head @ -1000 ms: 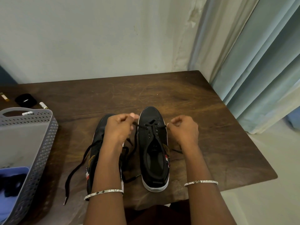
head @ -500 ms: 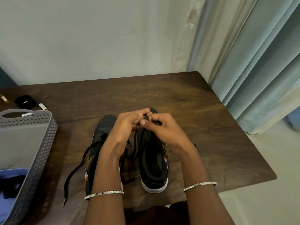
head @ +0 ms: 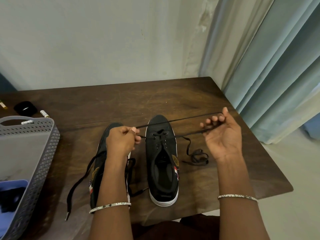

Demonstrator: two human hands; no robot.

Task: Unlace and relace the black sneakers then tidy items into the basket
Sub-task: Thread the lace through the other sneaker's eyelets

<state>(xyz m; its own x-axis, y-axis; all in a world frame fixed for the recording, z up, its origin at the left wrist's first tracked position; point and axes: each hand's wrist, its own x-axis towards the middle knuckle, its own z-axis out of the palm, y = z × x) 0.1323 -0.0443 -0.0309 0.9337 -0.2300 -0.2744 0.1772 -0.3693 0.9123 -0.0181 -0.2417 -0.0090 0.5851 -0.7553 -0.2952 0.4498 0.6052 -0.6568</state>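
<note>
Both hands have drawn apart since half a second ago, when they were bunched together over the toe of the right sneaker (head: 162, 170). A lace (head: 178, 120) now stretches taut between them. The left hand (head: 121, 143) pinches the lace end between thumb and forefinger, just beside that sneaker's toe. The right hand (head: 223, 137) is raised palm up, its fingers curled with the lace hooked round them. From there the lace runs back to the eyelets nearest the toe.

The left forearm lies over the left sneaker (head: 99, 163) and hides most of it. Its loose lace (head: 78, 181) trails across the table (head: 121, 101). A slack tangle of lace (head: 196, 156) lies just right of the right sneaker. At the table's left edge stands a grey basket (head: 44, 153) with something blue (head: 12, 185) inside. Behind it are a black round thing (head: 25, 108) and a small tube (head: 44, 113). A curtain (head: 270, 66) hangs on the right.
</note>
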